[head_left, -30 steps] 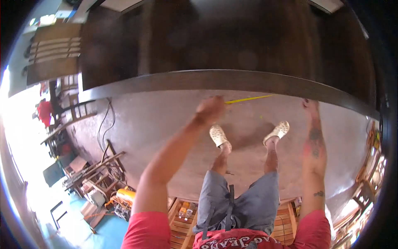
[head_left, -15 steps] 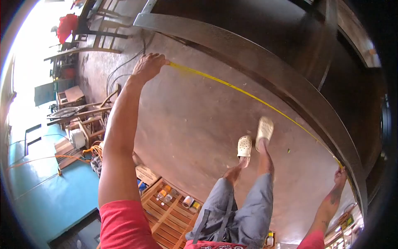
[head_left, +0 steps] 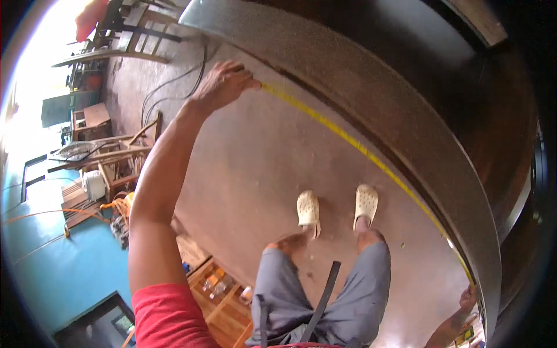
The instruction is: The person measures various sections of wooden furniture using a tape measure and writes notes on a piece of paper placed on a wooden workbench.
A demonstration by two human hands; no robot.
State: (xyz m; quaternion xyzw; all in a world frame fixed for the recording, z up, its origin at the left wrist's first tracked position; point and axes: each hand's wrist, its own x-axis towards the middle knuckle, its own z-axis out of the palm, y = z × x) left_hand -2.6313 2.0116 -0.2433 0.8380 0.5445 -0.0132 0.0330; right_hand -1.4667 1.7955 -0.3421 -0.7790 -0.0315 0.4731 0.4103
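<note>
A yellow measuring tape (head_left: 347,134) is stretched along the long edge of a dark wooden furniture piece (head_left: 348,55). At the upper left, my left hand (head_left: 223,86) pinches one end of its blade between thumb and fingers. My right hand (head_left: 467,297) is low on the right, closed at the other end of the tape, close against the wood. The tape's case cannot be made out in that hand. Between the two hands the blade runs close beside the wooden edge, slightly bowed.
My feet in cream clogs (head_left: 365,207) stand on the smooth brown floor (head_left: 249,174). Black cables (head_left: 200,78) lie near my left hand. Wooden chair parts (head_left: 119,153) and an orange cord (head_left: 119,203) are at left. A slatted wooden piece (head_left: 223,313) with jars sits behind me.
Both hands and the tape have come nearer the wooden edge. My left hand shifted right, my right hand moved lower in view. My feet have moved apart and the view has shifted.
</note>
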